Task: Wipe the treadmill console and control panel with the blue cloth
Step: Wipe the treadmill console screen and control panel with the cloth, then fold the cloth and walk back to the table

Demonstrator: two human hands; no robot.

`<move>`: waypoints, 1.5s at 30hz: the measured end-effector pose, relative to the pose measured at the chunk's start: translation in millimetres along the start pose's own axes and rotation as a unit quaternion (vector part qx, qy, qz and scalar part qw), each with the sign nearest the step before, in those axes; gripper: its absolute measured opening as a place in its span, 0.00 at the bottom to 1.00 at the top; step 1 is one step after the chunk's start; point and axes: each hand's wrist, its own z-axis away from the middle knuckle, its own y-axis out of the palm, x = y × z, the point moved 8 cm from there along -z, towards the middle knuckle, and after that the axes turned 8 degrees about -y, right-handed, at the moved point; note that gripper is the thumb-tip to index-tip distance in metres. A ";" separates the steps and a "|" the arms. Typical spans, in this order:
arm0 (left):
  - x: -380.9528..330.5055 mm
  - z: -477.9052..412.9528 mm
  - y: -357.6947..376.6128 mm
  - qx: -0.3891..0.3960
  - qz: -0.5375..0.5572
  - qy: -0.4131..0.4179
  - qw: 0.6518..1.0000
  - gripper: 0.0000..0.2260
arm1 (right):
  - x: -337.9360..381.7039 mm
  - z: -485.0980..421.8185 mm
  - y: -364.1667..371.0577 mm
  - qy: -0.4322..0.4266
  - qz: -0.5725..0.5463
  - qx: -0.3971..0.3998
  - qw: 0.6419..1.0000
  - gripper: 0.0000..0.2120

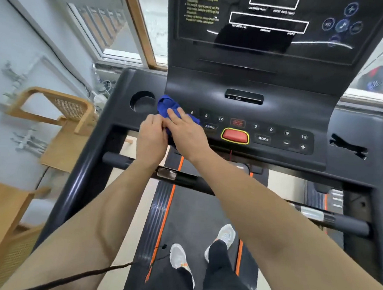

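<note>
The blue cloth point(166, 106) lies bunched on the left end of the treadmill's black control panel point(276, 136), beside the round cup holder point(142, 101). My right hand point(187, 131) presses flat on the cloth with straight fingers. My left hand point(152, 134) is right beside it, fingers curled onto the cloth's near edge. The dark console screen point(267, 21) rises above the panel. A red stop button point(234, 136) with a yellow rim sits mid-panel, to the right of my hands.
Number keys, PROG and MODE buttons run across the panel. A black handlebar point(206, 186) crosses below my forearms. Wooden chairs point(53, 114) stand at the left by the wall. My feet in white shoes point(202, 246) stand on the belt. Windows lie behind the console.
</note>
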 end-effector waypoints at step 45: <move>24.0 189.7 -139.2 0.196 0.380 -0.337 0.839 0.15 | 131.0 61.5 -88.1 0.010 -0.649 0.105 0.754 0.10</move>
